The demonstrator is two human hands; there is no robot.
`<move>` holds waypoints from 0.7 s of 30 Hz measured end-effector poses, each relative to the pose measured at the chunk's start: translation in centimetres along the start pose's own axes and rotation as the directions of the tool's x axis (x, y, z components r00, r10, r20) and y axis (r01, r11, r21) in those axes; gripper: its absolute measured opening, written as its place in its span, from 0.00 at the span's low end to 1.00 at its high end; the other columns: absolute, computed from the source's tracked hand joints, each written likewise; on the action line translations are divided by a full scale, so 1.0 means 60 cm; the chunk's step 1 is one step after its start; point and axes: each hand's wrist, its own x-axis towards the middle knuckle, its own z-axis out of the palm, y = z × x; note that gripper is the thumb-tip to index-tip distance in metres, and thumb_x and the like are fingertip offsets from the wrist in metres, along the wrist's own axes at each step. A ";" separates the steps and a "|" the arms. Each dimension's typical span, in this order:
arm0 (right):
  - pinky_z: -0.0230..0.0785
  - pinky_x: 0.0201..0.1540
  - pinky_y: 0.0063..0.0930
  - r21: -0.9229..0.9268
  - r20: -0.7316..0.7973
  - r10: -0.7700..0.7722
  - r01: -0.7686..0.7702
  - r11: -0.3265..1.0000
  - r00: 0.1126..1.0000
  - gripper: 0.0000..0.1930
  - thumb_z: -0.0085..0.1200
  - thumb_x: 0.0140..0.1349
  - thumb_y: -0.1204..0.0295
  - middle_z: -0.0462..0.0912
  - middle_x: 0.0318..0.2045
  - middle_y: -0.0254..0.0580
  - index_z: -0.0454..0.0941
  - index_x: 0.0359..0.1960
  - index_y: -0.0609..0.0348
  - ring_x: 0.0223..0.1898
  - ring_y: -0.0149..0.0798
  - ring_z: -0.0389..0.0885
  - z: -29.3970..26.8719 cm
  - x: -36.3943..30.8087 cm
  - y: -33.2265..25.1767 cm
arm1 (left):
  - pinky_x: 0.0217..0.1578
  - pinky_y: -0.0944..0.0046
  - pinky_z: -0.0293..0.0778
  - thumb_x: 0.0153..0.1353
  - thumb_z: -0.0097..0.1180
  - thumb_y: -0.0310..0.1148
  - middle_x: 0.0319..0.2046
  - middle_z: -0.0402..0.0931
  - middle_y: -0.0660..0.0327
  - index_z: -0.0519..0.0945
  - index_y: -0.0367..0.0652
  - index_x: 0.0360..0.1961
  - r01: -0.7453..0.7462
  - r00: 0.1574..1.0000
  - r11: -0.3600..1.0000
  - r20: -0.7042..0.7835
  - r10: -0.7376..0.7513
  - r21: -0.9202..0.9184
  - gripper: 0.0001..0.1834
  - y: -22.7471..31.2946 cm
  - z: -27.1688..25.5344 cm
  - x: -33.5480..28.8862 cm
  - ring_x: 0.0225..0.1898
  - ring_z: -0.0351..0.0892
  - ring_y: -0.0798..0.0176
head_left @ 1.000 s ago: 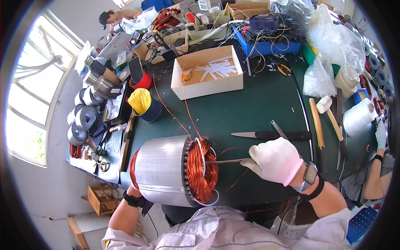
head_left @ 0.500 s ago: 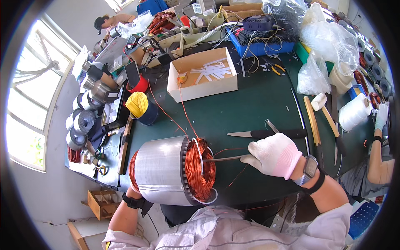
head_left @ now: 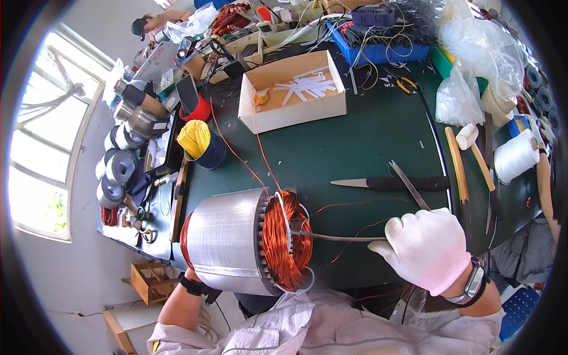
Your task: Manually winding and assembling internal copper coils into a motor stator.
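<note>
A metal stator core [head_left: 228,239] lies on its side at the table's near edge, with copper windings [head_left: 283,245] bulging from its right end. White loops of sleeving [head_left: 286,214] circle the windings. My gloved right hand [head_left: 423,248] is closed on a thin, slightly curved metal strip [head_left: 343,238], whose far end reaches into the windings. A longer metal tool [head_left: 409,184] sticks up from behind that hand; I cannot tell whether it is gripped too. My left hand is mostly hidden behind the core's lower left; its wrist [head_left: 192,285] shows, its fingers do not.
A knife [head_left: 387,184] lies beyond my right hand. An open box [head_left: 293,118] holds white strips. A cup of yellow strips [head_left: 204,148] stands left. A mallet [head_left: 473,145], a wooden stick [head_left: 457,165] and a white thread spool [head_left: 516,157] are right. Loose copper wires [head_left: 260,142] rise from the windings.
My right hand has moved right and nearer to me, still holding the strip. More of the metal tool behind it shows. The whole view has shifted slightly.
</note>
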 end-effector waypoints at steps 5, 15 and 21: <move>0.63 0.26 0.34 -0.105 -0.114 -0.066 0.054 0.993 0.991 0.20 0.70 0.57 0.49 0.72 0.17 0.31 0.78 0.25 0.50 0.20 0.35 0.76 0.029 0.000 -0.007 | 0.71 0.58 0.66 0.66 0.68 0.30 0.68 0.73 0.57 0.67 0.37 0.73 -0.025 1.000 0.999 -0.001 0.025 0.037 0.36 -0.001 0.001 -0.005 0.67 0.73 0.60; 0.67 0.21 0.37 -0.025 -0.060 0.042 -0.044 0.999 0.997 0.19 0.66 0.63 0.51 0.75 0.16 0.35 0.78 0.26 0.51 0.19 0.40 0.80 0.024 -0.009 -0.041 | 0.71 0.58 0.67 0.66 0.68 0.30 0.68 0.73 0.57 0.68 0.37 0.73 -0.108 0.994 0.986 0.023 0.106 0.124 0.36 0.007 -0.005 0.036 0.67 0.74 0.60; 0.79 0.27 0.43 0.184 0.116 -0.074 0.052 0.982 0.990 0.21 0.59 0.69 0.51 0.84 0.19 0.46 0.82 0.27 0.55 0.24 0.51 0.87 0.049 0.082 -0.027 | 0.70 0.58 0.67 0.66 0.68 0.30 0.68 0.73 0.57 0.68 0.37 0.73 -0.196 0.980 0.967 0.014 0.196 0.166 0.36 0.016 0.011 0.042 0.67 0.74 0.60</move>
